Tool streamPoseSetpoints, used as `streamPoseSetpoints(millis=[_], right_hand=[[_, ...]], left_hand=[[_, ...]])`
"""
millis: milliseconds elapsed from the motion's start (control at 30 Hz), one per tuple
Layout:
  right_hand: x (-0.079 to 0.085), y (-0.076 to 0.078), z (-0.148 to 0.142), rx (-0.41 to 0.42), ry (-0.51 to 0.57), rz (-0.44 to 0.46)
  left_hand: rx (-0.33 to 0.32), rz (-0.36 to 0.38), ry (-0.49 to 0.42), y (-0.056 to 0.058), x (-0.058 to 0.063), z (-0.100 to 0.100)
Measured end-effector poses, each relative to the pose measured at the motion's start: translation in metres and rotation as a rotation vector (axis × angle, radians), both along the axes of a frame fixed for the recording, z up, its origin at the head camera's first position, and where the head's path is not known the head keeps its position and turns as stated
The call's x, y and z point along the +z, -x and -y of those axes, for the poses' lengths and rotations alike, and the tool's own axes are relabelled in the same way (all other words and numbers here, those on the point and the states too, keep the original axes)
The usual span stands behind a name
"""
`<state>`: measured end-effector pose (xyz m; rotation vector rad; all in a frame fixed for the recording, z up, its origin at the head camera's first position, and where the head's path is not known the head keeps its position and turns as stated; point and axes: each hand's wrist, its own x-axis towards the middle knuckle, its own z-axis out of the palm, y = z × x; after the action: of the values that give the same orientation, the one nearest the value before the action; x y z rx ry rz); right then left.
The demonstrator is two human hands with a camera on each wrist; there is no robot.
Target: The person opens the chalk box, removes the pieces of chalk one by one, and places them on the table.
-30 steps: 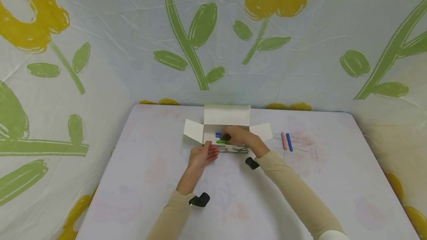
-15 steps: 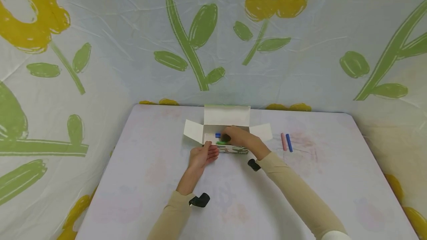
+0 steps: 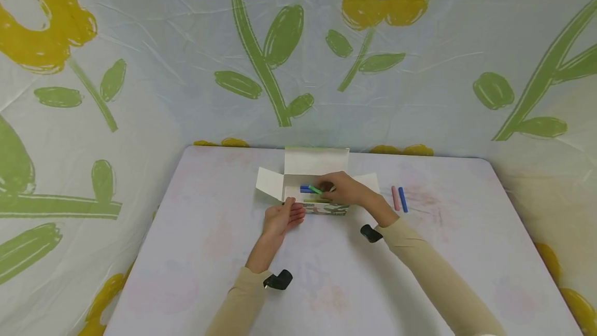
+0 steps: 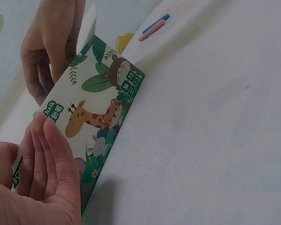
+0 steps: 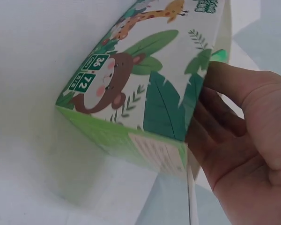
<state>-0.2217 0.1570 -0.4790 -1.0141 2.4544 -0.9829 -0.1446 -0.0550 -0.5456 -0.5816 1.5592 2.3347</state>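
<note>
An open white cardboard box [image 3: 305, 209], printed with cartoon animals and leaves, stands on the table with its flaps spread. At its front left corner is my left hand [image 3: 278, 218], its fingers along the printed front [image 4: 103, 108] and thumb at the rim, holding the box. My right hand [image 3: 342, 189] is over the box opening and pinches a green chalk stick [image 3: 315, 189] between thumb and fingers. Blue chalk sticks [image 3: 305, 189] lie inside at the left. In the right wrist view, the green stick's tip [image 5: 218, 56] shows past the thumb; the rest is hidden.
A pink stick [image 3: 395, 198] and a blue stick [image 3: 403, 199] lie side by side on the table, right of the box. The box's right flap [image 3: 368, 181] stands out beneath my right wrist. A flower-printed cloth [image 3: 420, 92] hangs behind the table.
My right hand has risen from inside the box and shifted slightly right, lifting the green chalk stick with it. My left hand stays at the box's front corner.
</note>
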Motion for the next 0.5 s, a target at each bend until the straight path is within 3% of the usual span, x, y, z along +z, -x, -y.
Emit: streamPoseSetpoints(millis=[200, 500], right_hand=[[0.006, -0.001, -0.017, -0.096, 0.017, 0.04], [0.022, -0.003, -0.046, -0.195, 0.135, 0.119]], left_hand=[[0.0, 0.005, 0.005, 0.0, 0.0, 0.0], [-0.001, 0.005, 0.026, -0.001, 0.0, 0.0]])
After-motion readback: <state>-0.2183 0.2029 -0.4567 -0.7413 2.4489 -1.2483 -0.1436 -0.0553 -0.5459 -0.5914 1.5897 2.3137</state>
